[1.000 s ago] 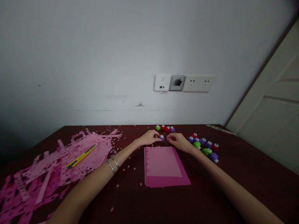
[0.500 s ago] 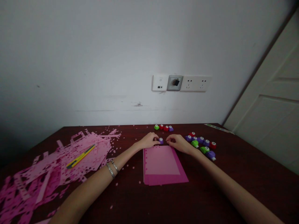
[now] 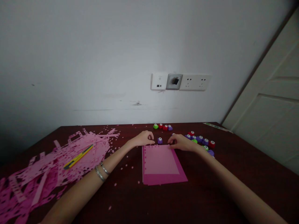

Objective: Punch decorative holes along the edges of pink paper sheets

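Note:
A stack of pink paper (image 3: 161, 166) lies on the dark table (image 3: 233, 174), with a lighter pink sheet on top. A small purple paper punch (image 3: 160, 140) sits at the stack's far edge, free between my hands. My left hand (image 3: 143, 138) rests at the far left corner of the sheet, fingers curled and pinched down on the paper's edge. At the far right corner my right hand (image 3: 181, 142) does the same. Two bracelets (image 3: 101, 171) circle my left wrist.
A row of green, red and purple punches (image 3: 163, 127) stands near the wall. Several more punches (image 3: 201, 140) cluster right of my right hand. Punched pink scraps (image 3: 46, 168) with a yellow utility knife (image 3: 78, 156) cover the left. Wall sockets (image 3: 179, 81) above, a door (image 3: 268, 118) at right.
My hands moved apart and let go of the purple punch, which now sits alone at the paper's far edge. Both hands settled on the sheet's far corners.

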The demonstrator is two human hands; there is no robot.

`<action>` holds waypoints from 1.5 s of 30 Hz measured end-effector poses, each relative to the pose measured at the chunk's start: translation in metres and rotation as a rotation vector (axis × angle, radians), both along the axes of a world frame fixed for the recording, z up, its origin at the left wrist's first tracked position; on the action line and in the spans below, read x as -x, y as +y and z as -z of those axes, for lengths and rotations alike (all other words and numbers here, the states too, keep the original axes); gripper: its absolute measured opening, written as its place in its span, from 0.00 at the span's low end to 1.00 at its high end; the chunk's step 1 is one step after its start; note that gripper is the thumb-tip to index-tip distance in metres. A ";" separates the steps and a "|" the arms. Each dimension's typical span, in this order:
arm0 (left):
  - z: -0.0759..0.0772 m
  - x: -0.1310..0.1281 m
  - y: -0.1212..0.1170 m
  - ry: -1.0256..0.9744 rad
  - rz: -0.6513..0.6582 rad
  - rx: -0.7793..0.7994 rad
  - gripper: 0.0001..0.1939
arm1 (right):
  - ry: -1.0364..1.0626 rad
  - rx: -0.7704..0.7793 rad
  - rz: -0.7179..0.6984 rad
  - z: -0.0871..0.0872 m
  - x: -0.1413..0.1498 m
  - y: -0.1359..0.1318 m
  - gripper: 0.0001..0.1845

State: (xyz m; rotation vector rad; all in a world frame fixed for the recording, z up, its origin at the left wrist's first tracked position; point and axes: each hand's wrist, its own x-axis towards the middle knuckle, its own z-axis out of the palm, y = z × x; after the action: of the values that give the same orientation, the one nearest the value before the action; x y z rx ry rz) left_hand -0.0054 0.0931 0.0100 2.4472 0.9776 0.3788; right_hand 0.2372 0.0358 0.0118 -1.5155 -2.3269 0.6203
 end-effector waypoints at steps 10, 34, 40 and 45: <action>-0.027 0.017 -0.016 0.374 0.096 0.084 0.18 | 0.060 0.012 0.000 0.012 0.003 0.004 0.10; -0.016 0.016 -0.004 0.236 0.090 0.084 0.09 | 0.147 -0.022 0.057 0.010 0.012 0.004 0.08; -0.008 0.017 0.000 0.214 0.027 0.130 0.13 | 0.161 -0.038 0.063 0.014 0.013 0.004 0.08; -0.006 0.018 0.000 0.212 -0.008 0.142 0.13 | 0.135 -0.043 0.094 0.012 0.018 0.001 0.08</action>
State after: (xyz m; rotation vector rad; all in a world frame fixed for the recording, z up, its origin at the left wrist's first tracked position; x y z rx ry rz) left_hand -0.0236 0.0935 0.0159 2.3888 1.0628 0.0500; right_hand 0.2188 0.0371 -0.0004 -1.5056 -2.1420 0.6237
